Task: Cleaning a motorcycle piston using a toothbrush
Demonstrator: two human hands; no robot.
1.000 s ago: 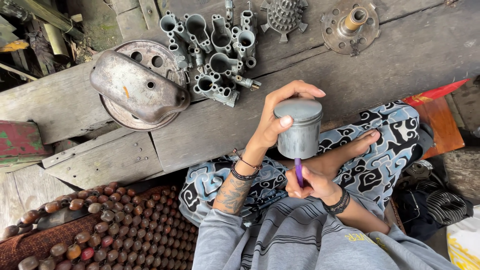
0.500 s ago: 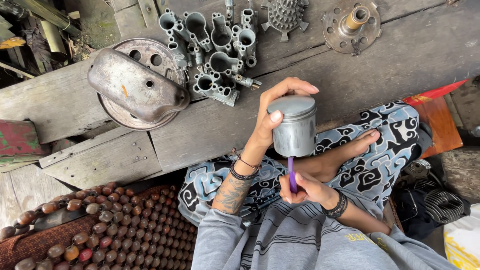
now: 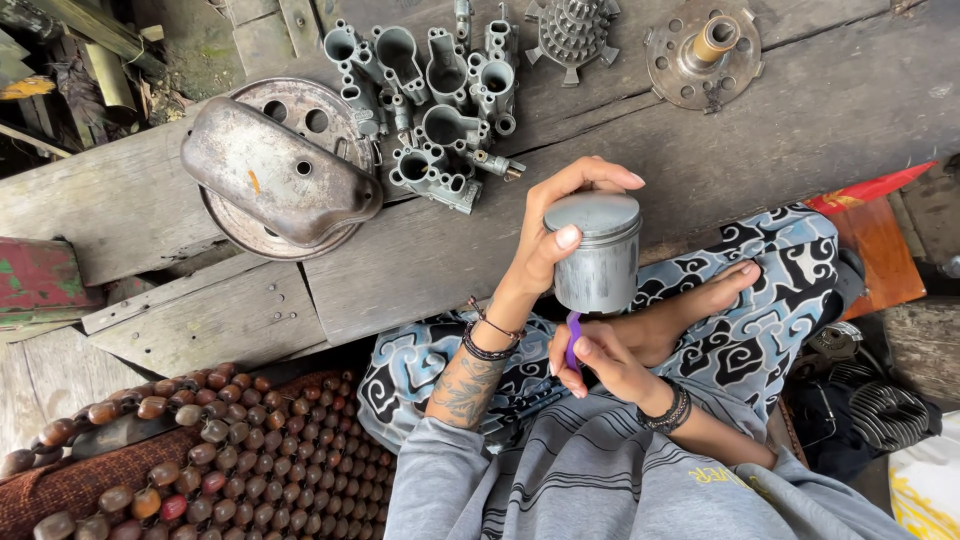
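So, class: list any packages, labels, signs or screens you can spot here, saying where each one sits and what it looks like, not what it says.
Red and orange flat packet: right edge of the wooden planks, beside the patterned cloth; glossy, partly hidden.
White bag: bottom right corner; pale plastic with yellow print, cut off by the frame.
No signs or screens are in view.

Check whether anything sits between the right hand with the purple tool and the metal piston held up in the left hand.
Nothing visible does. The left hand grips the grey piston by its side, above the lap. The right hand holds the purple tool just under the piston's lower edge; whether they touch is unclear.
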